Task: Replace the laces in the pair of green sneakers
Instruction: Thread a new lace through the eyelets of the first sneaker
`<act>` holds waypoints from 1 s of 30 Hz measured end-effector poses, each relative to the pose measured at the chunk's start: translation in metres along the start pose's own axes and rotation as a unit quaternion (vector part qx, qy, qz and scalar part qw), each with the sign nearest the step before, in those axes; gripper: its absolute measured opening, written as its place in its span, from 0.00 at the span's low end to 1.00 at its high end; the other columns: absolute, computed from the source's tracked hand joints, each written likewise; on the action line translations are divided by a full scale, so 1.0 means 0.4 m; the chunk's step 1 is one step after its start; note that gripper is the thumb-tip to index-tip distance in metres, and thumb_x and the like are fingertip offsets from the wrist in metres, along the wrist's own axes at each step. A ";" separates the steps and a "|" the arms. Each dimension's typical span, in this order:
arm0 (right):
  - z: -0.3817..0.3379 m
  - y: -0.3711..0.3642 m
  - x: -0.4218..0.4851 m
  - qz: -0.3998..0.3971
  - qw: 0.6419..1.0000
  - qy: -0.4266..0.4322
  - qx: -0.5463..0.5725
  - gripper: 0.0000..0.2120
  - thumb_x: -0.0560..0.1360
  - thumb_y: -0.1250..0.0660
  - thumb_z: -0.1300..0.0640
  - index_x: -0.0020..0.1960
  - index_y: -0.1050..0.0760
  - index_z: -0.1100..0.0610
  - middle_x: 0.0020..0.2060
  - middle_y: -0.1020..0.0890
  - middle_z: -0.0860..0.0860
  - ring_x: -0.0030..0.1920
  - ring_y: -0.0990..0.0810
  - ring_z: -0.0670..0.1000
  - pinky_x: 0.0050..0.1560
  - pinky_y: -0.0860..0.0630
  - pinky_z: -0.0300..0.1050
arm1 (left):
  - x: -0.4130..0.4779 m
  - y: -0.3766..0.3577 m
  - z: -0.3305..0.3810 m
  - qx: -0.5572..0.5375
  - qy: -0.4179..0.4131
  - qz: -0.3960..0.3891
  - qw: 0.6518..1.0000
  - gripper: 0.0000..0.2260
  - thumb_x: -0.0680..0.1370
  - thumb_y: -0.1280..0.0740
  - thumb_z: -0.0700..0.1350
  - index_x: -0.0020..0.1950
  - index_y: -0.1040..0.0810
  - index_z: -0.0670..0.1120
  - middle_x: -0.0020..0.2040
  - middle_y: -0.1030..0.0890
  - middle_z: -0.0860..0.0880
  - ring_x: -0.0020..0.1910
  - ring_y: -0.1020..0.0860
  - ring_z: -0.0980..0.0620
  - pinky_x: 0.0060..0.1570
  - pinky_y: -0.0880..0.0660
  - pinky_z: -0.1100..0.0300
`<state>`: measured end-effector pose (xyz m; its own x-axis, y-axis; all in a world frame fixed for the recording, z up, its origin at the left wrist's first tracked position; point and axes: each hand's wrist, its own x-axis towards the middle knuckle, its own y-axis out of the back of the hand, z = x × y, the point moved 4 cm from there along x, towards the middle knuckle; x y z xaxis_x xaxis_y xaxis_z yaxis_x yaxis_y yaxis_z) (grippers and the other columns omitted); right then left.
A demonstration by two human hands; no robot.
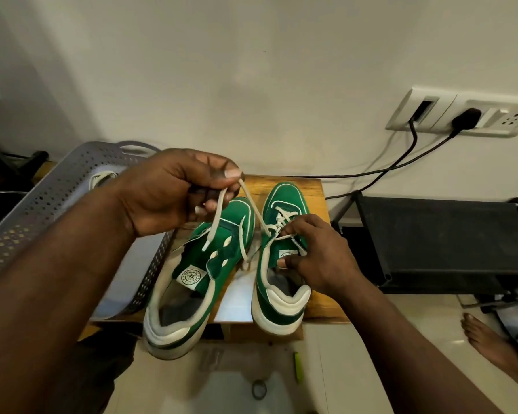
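Note:
Two green sneakers with white soles stand side by side on a small wooden stool (317,303), heels toward me. The left sneaker (192,279) has no lace in its eyelets. The right sneaker (281,279) is laced over its front eyelets with a white lace (256,212). My left hand (168,192) is raised above the left sneaker and pinches that lace, whose free end hangs down over the shoe. My right hand (314,252) rests on the right sneaker's tongue area, with fingers curled at the lace crossing and the thumb near the tongue label.
A grey perforated plastic basket (57,198) sits left of the stool with something white inside. A black rack (443,243) stands to the right, below a wall socket panel (461,115) with black cables. A bare foot (491,348) rests on the floor tiles at the right.

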<state>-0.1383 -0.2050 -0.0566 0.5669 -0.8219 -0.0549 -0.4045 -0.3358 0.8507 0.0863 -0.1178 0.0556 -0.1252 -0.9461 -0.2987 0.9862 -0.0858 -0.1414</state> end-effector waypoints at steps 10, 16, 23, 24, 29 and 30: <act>-0.005 -0.004 0.003 0.003 1.000 -0.003 0.001 0.25 0.67 0.17 0.49 0.60 0.22 0.41 0.66 0.26 0.40 0.66 0.25 0.50 0.63 0.22 0.60 | 0.068 -0.071 -0.101 0.484 0.032 0.143 0.862 0.11 0.79 0.26 0.54 0.61 0.17 0.56 0.60 0.18 0.55 0.58 0.21 0.52 0.60 0.24 0.54; -0.006 -0.003 -0.001 -0.001 1.000 -0.002 0.002 0.23 0.68 0.17 0.50 0.59 0.22 0.43 0.67 0.25 0.41 0.66 0.25 0.51 0.62 0.20 0.58 | 0.109 -0.131 -0.135 0.552 0.015 0.145 0.821 0.06 0.82 0.30 0.54 0.55 0.15 0.57 0.50 0.16 0.56 0.46 0.20 0.55 0.43 0.25 0.57; -0.015 0.015 -0.009 -0.001 1.000 -0.018 0.023 0.29 0.68 0.17 0.50 0.58 0.32 0.40 0.58 0.26 0.38 0.55 0.22 0.47 0.55 0.18 0.52 | 0.121 -0.095 -0.143 0.393 0.068 0.212 0.892 0.11 0.82 0.29 0.49 0.40 0.16 0.49 0.37 0.15 0.53 0.40 0.18 0.54 0.40 0.27 0.59; -0.016 0.016 -0.010 0.001 0.999 -0.023 0.025 0.29 0.68 0.17 0.50 0.59 0.33 0.40 0.57 0.26 0.37 0.54 0.21 0.47 0.54 0.18 0.51 | 0.118 -0.090 -0.146 0.346 0.076 0.221 0.909 0.12 0.82 0.29 0.48 0.40 0.16 0.46 0.37 0.14 0.52 0.40 0.17 0.53 0.40 0.27 0.59; -0.024 0.017 -0.012 0.003 0.999 -0.025 0.034 0.29 0.70 0.18 0.53 0.61 0.33 0.41 0.59 0.22 0.40 0.53 0.21 0.46 0.54 0.19 0.49 | 0.120 -0.083 -0.162 0.419 0.119 0.201 0.878 0.08 0.83 0.31 0.47 0.47 0.15 0.46 0.45 0.15 0.47 0.46 0.17 0.47 0.48 0.20 0.53; -0.024 0.018 -0.012 0.002 0.999 -0.025 0.038 0.28 0.71 0.19 0.54 0.62 0.32 0.42 0.61 0.22 0.41 0.53 0.22 0.46 0.54 0.20 0.48 | 0.122 -0.090 -0.162 0.448 0.119 0.184 0.867 0.07 0.83 0.31 0.46 0.49 0.15 0.47 0.48 0.15 0.48 0.48 0.18 0.48 0.48 0.20 0.54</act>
<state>-0.1372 -0.1991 -0.0453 0.5296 -0.8446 -0.0788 -0.4614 -0.3648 0.8087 0.0378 -0.1408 -0.0150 0.3026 -0.8790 -0.3684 0.6385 -0.1000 0.7631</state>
